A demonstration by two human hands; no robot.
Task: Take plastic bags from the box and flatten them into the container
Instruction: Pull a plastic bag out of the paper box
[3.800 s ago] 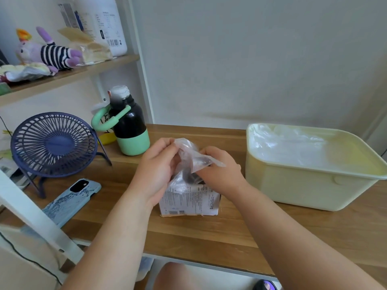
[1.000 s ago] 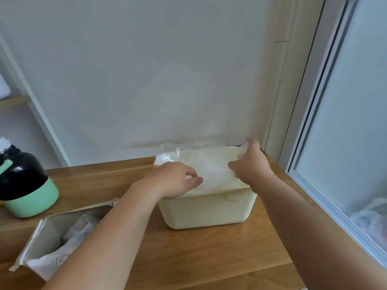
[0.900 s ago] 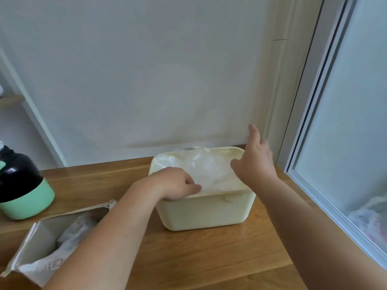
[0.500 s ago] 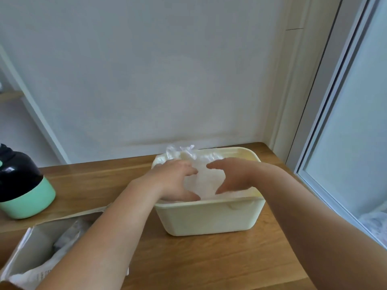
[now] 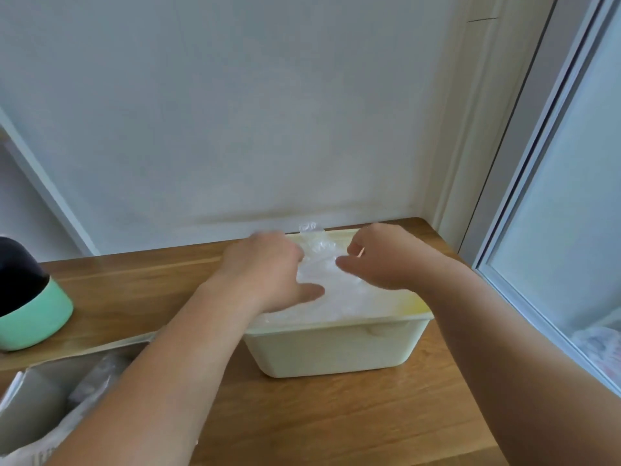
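**Left hand (image 5: 265, 270) flat on the plastic bags (image 5: 339, 297), right hand (image 5: 389, 260) curled over them**

Left hand lies palm down on the clear, crumpled plastic bags. Its thumb stretches out to the right, and its fingers reach toward the far rim, where they blur. Right hand hovers just beside it over the same heap, fingers bent and thumb pointing left. I cannot tell whether it pinches any of the film. The bags fill the cream container (image 5: 336, 351) to its rim, and one wisp sticks up at the far edge. The container stands on a wooden table (image 5: 336, 418), close to the white wall (image 5: 268, 112). At the lower left sits the open cardboard box (image 5: 30, 401) with more clear plastic inside, partly hidden by the left forearm. A black and mint-green bottle (image 5: 30, 311) stands at the left edge.
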